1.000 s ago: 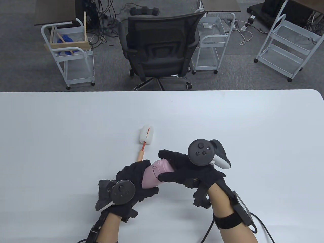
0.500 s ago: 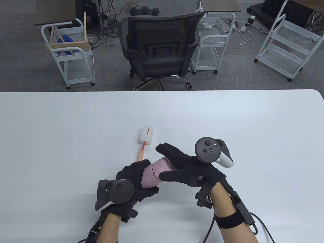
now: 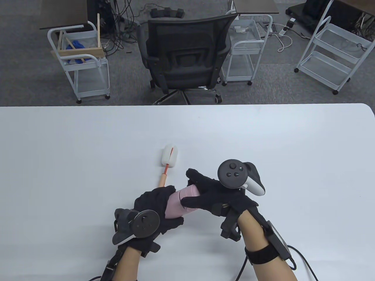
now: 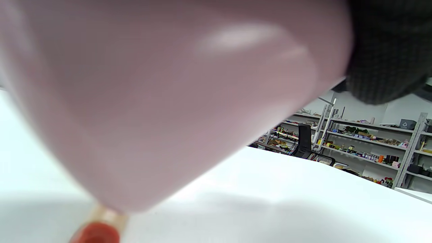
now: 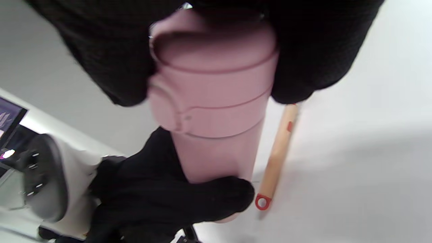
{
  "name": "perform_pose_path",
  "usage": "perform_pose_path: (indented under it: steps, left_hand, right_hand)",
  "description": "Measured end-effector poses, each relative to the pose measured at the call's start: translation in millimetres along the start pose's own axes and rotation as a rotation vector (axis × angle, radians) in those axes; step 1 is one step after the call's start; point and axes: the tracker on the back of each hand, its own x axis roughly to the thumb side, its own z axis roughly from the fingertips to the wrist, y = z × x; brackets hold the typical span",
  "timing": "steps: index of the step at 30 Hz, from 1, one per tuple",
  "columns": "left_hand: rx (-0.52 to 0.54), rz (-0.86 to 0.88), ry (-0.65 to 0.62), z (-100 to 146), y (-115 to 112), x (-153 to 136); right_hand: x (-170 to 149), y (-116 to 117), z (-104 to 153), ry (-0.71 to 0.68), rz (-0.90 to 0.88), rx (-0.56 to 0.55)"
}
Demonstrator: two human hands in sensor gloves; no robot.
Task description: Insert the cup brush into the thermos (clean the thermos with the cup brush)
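- Near the front middle of the white surface (image 3: 88, 146): a pink thermos (image 3: 181, 202) held off the top, lying roughly on its side, lid end pointing away and to the right.
- Left hand (image 3: 155, 205) grips the thermos body near its base; fingers (image 5: 202, 195) wrapped around it, seen from the right wrist view.
- Right hand (image 3: 216, 196) grips the lid end; fingers (image 5: 111, 50) closed around the pink lid (image 5: 212, 87), thumb on the near side, the others over the top.
- Lid is on the thermos; a seam line and a round side button show on it.
- Cup brush (image 3: 168, 164) lies flat on the surface just beyond the thermos, untouched by either hand. White sponge head (image 3: 170, 156) points away, wooden handle (image 5: 278, 152) runs back beneath the thermos, red hanging loop at its end.
- Left wrist view: filled by blurred pink thermos wall (image 4: 152, 101); little else readable.
- Beyond the surface: a black office chair (image 3: 184, 55) and white wire carts (image 3: 82, 64) on grey floor.
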Motion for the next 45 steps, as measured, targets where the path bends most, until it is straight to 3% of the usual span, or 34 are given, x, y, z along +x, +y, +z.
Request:
perform_pose_path:
  steps: [10,13,19,25,31,37,45]
  left_hand:
    - [-0.058,0.135,-0.011,-2,-2,-7]
    - [-0.071,0.206,-0.015,-2,-3,-10]
    - [0.004,0.3,0.015,0,0,-17]
    - [0.131,0.458,0.03,2,3,-27]
    - [0.219,0.603,0.024,5,6,-34]
    - [0.256,0.689,0.043,7,7,-39]
    - [0.258,0.707,0.046,7,7,-41]
  right_hand:
    - [7,-11,9,-0.227,0.063,-0.011]
    - [8,-22,19,-0.222,0.089,-0.045]
    - [-12,-45,38,0.007,0.205,-0.201]
    - [-63,-49,45,0.338,0.397,-0.373]
    - [-118,-50,51,0.578,0.46,-0.364]
    - [-147,-42,57,0.7,0.522,-0.34]
    - [-167,-29,59,0.716,0.535,-0.352]
